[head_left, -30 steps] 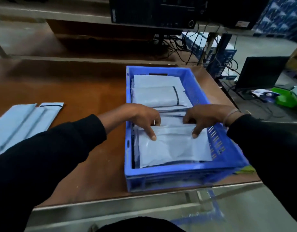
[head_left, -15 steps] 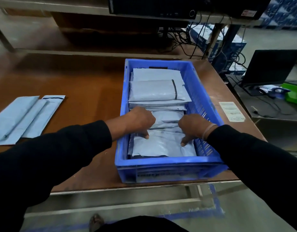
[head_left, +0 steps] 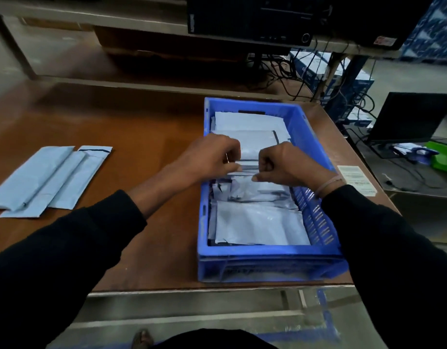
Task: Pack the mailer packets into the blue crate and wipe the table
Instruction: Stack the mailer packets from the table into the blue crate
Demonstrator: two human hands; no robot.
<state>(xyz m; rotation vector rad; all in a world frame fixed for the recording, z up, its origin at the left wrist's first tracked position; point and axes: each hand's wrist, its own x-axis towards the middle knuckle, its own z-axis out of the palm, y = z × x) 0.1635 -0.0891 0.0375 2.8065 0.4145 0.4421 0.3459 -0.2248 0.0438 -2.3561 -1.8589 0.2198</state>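
The scene was dim and cool-toned. Soft overhead light put a dull sheen on the brown table (head_left: 116, 127) toward its far left, while the shelf (head_left: 167, 59) beyond sat in deep shadow. The black sleeves (head_left: 66, 260) lost all detail. Wide-angle distortion bent the table edges. Mild softness blurred the far right clutter and the near floor.

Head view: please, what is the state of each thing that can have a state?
Blue crate: on table, holding mailer packets.
Middle packet: in crate, pinched by both hands.
Left hand: fingers curled on it.
Right hand: fingers curled on it.
Loose mailers: flat on table, unpacked.
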